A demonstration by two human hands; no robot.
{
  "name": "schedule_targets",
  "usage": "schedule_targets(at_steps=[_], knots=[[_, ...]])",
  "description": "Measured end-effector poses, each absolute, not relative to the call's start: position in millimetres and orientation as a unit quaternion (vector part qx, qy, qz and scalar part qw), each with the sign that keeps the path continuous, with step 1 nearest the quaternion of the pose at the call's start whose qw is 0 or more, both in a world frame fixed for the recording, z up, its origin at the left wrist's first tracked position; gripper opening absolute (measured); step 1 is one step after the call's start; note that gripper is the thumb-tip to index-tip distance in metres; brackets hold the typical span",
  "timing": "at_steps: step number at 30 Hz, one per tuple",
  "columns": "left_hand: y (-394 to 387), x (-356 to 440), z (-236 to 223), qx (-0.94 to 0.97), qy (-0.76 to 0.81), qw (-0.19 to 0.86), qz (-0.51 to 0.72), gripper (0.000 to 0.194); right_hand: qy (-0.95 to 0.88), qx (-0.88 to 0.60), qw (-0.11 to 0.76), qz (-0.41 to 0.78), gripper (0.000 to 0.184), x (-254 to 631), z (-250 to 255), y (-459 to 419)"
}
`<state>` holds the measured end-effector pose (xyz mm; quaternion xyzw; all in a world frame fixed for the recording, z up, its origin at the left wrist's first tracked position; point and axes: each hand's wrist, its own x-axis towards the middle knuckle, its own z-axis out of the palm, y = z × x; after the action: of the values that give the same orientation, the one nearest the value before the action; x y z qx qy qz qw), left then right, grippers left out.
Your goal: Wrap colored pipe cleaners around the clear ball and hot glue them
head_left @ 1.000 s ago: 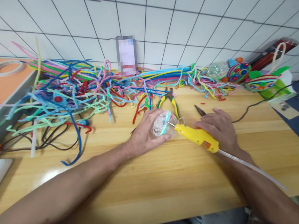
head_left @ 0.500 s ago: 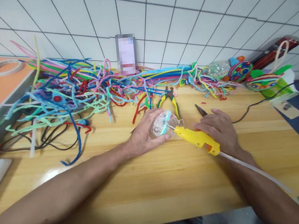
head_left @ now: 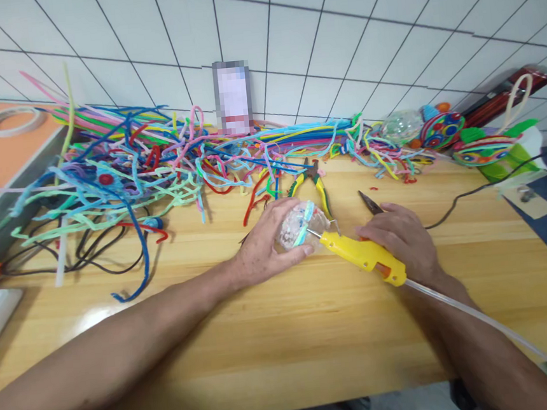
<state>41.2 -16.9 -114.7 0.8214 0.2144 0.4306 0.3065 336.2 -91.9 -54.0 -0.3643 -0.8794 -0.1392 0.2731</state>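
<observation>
My left hand (head_left: 269, 237) is closed around a clear, textured plastic ball (head_left: 289, 229) low over the wooden table. Blue and light green pipe cleaners (head_left: 305, 223) run across the ball as a band. In my right hand (head_left: 404, 241) is a yellow hot glue gun (head_left: 361, 253), its metal nozzle pointing left at the band; whether the tip touches is hard to tell. A clear glue stick (head_left: 469, 311) trails from the gun's back end along my right forearm. Just behind the ball lie green-and-yellow pliers (head_left: 317, 185). The dark tips of another tool (head_left: 369, 202) show beyond my right hand.
Tangled pipe cleaners (head_left: 121, 161) spread along the wall at the left and middle. A phone (head_left: 233, 99) leans on the tiles. Decorated balls (head_left: 442, 129) and another clear ball (head_left: 399, 126) sit at the back right. A black cord (head_left: 473, 189) crosses the right side. Tape (head_left: 11, 121) lies far left.
Almost nothing differs. The whole view has shifted very slightly, and both hands keep the same hold on the ball and the glue gun.
</observation>
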Motion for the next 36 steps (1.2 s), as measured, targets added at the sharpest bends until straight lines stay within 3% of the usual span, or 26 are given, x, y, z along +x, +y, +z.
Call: schedule_targets(at_steps=[18, 36], knots=[[-16.5, 41.0, -114.5, 0.824, 0.203, 0.304, 0.433, 0.077, -0.871, -0.367, 0.280, -0.170, 0.030, 330.2, -52.6, -93.2], [-17.4, 40.9, -113.8, 0.823, 0.220, 0.306, 0.425, 0.075, -0.865, -0.383, 0.288, -0.145, 0.037, 332.6, -48.9, -93.7]])
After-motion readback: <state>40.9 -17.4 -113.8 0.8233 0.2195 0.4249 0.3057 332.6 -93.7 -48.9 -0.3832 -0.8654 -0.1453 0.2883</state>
